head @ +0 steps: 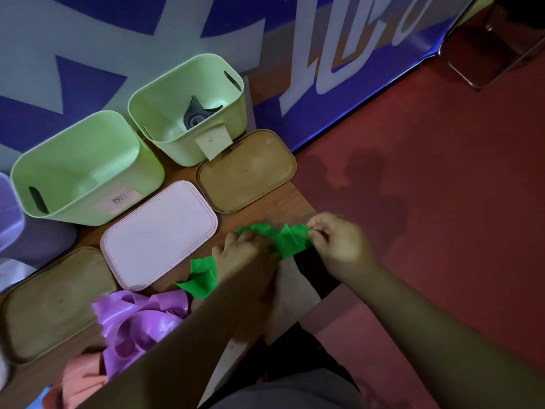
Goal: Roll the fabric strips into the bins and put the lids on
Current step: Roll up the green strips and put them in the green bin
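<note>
head view: crumpled green fabric strip (290, 239)

Head camera looks steeply down, close over table (165, 286).

Both forearms (177, 335) reach in from the near edge of the tabletop (280, 211). The left hand (244, 252) is curled, knuckles up, gripping a green strip (292, 240); the right hand (339, 246) (just beside it) pinches the strip's end.
</note>
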A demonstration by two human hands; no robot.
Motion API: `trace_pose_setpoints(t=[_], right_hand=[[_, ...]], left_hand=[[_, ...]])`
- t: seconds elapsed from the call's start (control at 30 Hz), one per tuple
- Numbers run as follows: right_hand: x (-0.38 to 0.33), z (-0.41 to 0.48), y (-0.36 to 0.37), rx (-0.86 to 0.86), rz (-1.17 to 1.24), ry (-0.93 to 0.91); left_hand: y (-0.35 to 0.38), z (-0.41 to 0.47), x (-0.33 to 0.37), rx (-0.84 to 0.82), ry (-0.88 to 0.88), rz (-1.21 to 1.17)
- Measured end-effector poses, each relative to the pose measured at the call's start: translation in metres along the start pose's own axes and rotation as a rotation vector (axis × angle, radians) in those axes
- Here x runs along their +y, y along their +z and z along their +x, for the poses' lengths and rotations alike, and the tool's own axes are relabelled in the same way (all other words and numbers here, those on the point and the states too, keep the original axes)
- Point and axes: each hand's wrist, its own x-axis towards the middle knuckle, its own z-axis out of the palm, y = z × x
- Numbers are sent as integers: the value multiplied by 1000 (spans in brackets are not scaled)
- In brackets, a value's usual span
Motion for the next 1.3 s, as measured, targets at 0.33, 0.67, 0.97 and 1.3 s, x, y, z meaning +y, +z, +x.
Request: trace_pose_setpoints(t=[0.33, 0.67, 0.97, 1.3], right_hand=[[-101, 0, -61, -163, -76, -402], [-165, -4, -95, -169, 77, -438], [-171, 5, -84, -199, 539, -182], [-134, 18, -13, -394, 227, -194]], left_hand=[[-83, -32, -15, 153, 220, -766], [-148, -61, -19, 267, 254, -939], [-183, -75, -41, 457, 165, -1156], [-159, -95, -89, 498, -112, -1040]])
